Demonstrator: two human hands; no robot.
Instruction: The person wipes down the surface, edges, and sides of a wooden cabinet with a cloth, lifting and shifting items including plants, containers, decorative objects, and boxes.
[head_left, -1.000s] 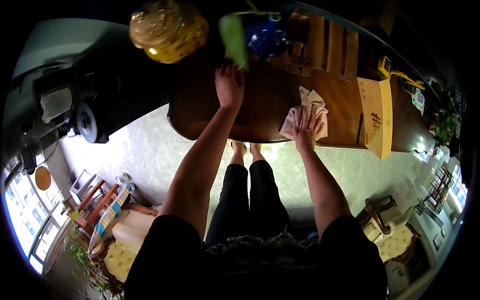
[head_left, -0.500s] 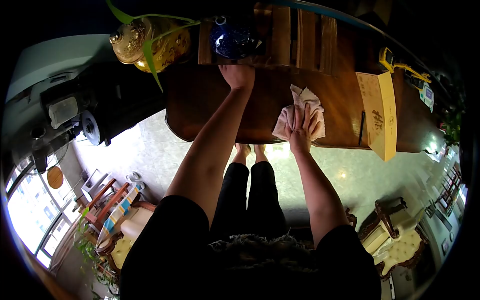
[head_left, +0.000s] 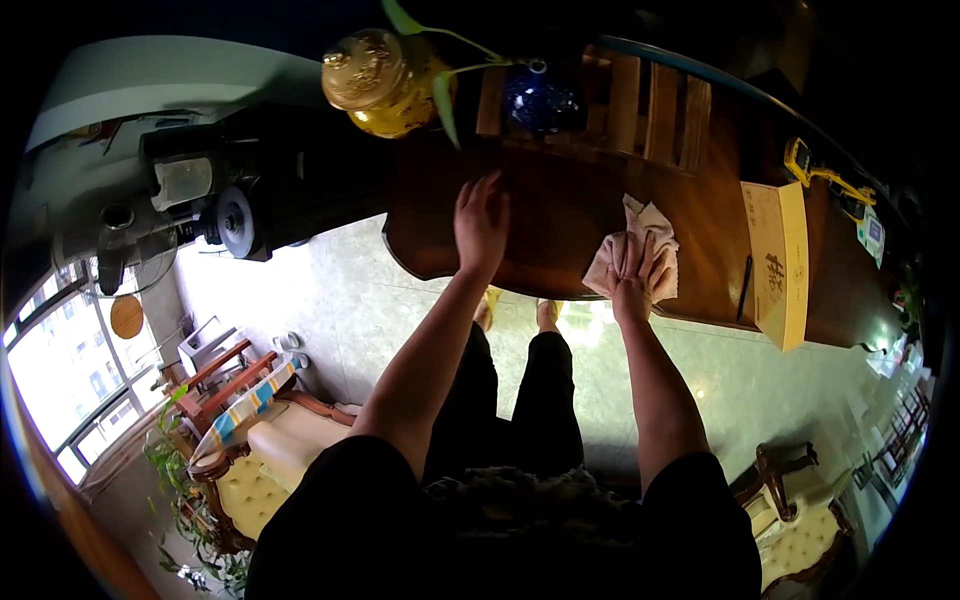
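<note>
My left hand [head_left: 481,226] hovers over or rests on the dark brown wooden tabletop [head_left: 550,225]; I cannot tell if it touches. Its fingers are stretched out and nothing is in them. Under my right hand [head_left: 634,278] is a crumpled pale pink cloth [head_left: 607,268], held against the wood near the front edge with the fingers over it. Beyond my left hand, a dark blue speckled vase [head_left: 542,100] stands beside a wooden slatted rack [head_left: 628,105]. To its left is a gold lidded jar [head_left: 390,90], with a green plant stem [head_left: 443,105] hanging across it.
On the right of the tabletop lie a long tan box [head_left: 778,265], a thin black pen-like stick [head_left: 745,288] and a yellow tool [head_left: 798,160]. A fan [head_left: 115,240] and dark equipment stand at left. Cream tufted chairs [head_left: 255,490] are on the floor behind me.
My left hand has come back from the vase and rack toward me, its fingers now extended. My right hand remains on the cloth. The view has shifted, and my feet stand farther apart.
</note>
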